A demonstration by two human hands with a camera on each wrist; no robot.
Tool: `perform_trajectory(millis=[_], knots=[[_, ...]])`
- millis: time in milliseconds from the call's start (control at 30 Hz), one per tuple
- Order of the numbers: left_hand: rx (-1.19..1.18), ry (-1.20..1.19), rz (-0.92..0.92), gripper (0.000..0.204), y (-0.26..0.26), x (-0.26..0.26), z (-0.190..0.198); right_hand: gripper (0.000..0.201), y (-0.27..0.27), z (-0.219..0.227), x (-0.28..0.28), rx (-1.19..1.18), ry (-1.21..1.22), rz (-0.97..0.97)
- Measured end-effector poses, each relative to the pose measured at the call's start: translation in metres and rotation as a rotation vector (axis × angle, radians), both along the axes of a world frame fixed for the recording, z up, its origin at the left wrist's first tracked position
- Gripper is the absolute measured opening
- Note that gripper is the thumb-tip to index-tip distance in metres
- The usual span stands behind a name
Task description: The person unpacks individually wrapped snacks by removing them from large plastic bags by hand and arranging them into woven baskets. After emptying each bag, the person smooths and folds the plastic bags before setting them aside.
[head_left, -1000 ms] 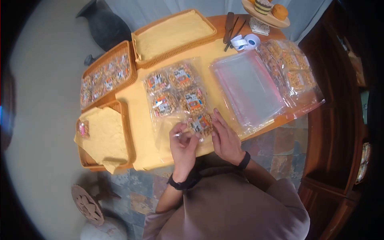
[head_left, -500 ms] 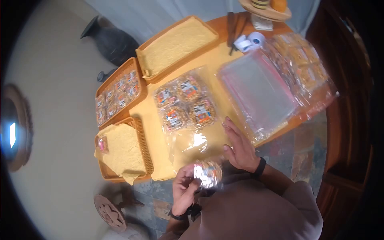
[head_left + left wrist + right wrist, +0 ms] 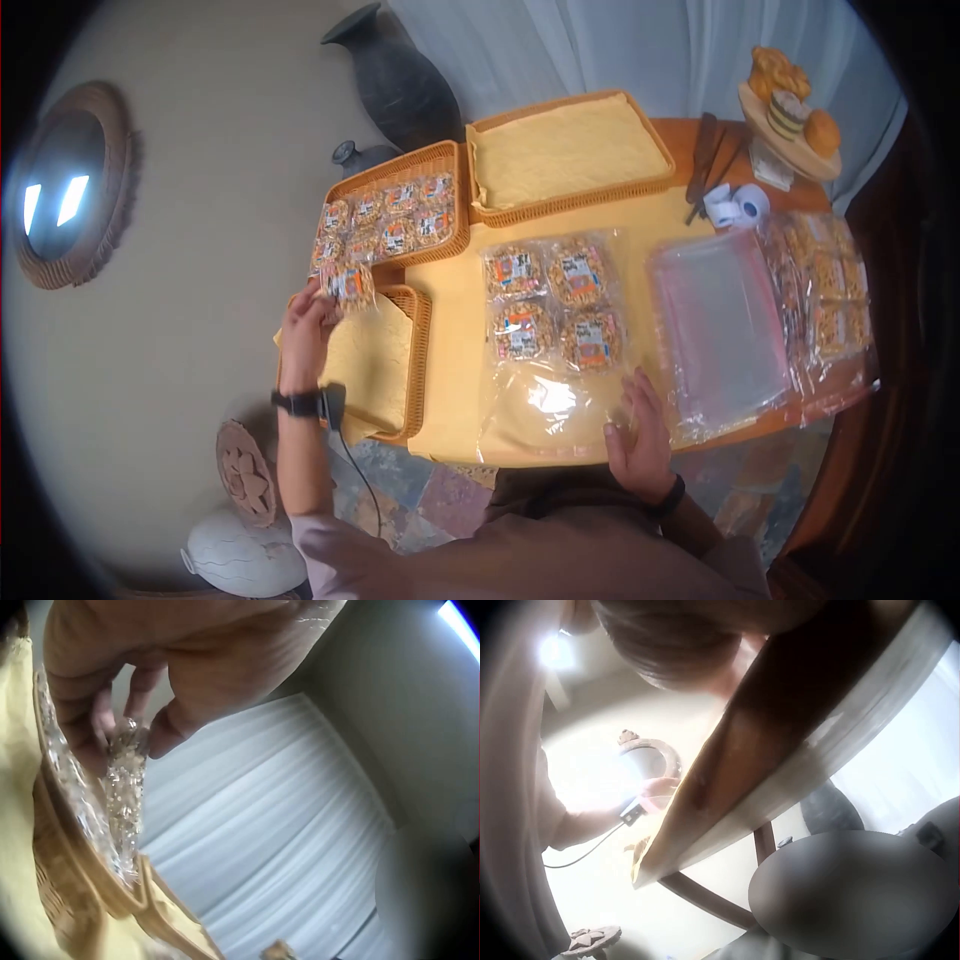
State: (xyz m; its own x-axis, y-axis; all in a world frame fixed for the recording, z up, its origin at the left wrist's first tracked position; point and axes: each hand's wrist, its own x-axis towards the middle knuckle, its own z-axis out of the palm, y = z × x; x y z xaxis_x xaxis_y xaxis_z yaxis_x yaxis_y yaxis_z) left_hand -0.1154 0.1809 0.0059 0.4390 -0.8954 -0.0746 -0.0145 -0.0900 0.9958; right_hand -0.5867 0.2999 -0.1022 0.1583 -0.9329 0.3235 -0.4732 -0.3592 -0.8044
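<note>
My left hand (image 3: 306,335) pinches a clear-wrapped round pack of nut snack (image 3: 347,287) by its edge, above the gap between the two left baskets. In the left wrist view the wrapped pack (image 3: 126,787) is edge-on between thumb and fingers. Beyond it, a wicker basket (image 3: 462,240) holds several similar labelled packs. Below the hand lies a cloth-lined basket (image 3: 420,350). At the table's front edge, my right hand (image 3: 645,445) has its fingers extended beside a large clear plastic bag (image 3: 515,405) that contains several packs in its far part.
A cloth-lined basket (image 3: 570,155) sits at the back. To the right are flat clear bags (image 3: 720,320) and bagged snack packs (image 3: 835,280). White tape rolls (image 3: 738,205), dark tools (image 3: 707,160) and a pastry stand (image 3: 790,140) stand behind. A dark vase (image 3: 405,85) is beyond the baskets.
My left hand has carried the pack from the bag's near end, past my body, to the left baskets. My right hand has stayed by the bag. The head view has turned left.
</note>
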Motion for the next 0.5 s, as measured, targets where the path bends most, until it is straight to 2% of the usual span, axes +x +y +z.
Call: perform_trajectory(millis=[33, 200, 267, 333, 500], knots=[[0.017, 0.001, -0.031, 0.045, -0.02, 0.027, -0.009, 0.056, 0.0, -0.002, 0.001, -0.007, 0.004, 0.011], [-0.017, 0.058, -0.023, 0.032, -0.103, 0.054, 0.0, 0.054, 0.002, -0.006, 0.003, 0.052, 0.095, -0.048], [0.053, -0.082, -0.021, 0.024, -0.135, 0.075, -0.01, 0.053, 0.004, -0.014, 0.004, 0.063, 0.126, -0.058], [0.078, -0.087, -0.023, 0.022, -0.161, 0.082, -0.018, 0.054, 0.005, -0.026, 0.006, -0.058, 0.056, -0.113], [0.121, -0.118, -0.054, 0.016, -0.206, 0.09, -0.032, 0.058, 0.004, -0.026, 0.011, -0.124, 0.116, -0.146]])
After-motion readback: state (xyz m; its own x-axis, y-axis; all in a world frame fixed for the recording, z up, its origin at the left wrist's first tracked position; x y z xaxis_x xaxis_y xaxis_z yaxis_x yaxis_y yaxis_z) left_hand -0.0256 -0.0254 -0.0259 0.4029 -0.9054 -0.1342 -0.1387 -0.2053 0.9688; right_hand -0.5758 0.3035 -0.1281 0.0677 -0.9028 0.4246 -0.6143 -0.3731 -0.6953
